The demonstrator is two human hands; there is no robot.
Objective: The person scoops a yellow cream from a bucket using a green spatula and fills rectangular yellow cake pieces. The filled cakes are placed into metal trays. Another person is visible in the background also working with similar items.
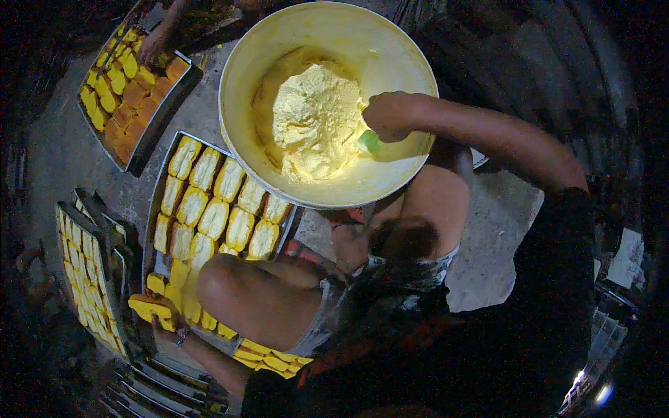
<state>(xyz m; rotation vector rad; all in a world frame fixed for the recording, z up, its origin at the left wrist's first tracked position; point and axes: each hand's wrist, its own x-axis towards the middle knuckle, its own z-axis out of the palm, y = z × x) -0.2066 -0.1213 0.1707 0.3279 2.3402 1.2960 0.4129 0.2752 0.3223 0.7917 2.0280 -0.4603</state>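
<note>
A large round basin (402, 57) holds a mound of pale yellow creamy mixture (316, 115). My right hand (392, 116) is closed inside the basin at the mound's right edge, by a green flat tool (369, 141), likely a scraper, whose grip is partly hidden. At the lower left my left hand (166, 318) holds a piece of yellow-coated bread (151, 309) over the near corner of a metal tray (149, 237). Rows of bread slices (213, 218) with pale tops lie in that tray, with yellow ones at its near end, partly behind my knee.
Another person's hand (151, 49) is over a tray (137, 151) of yellow and brown bread pieces at the upper left. A filled tray (86, 271) stands tilted at the left, beside other trays. Stacked trays (162, 386) are at the bottom left; more yellow pieces (272, 359) lie behind my knee.
</note>
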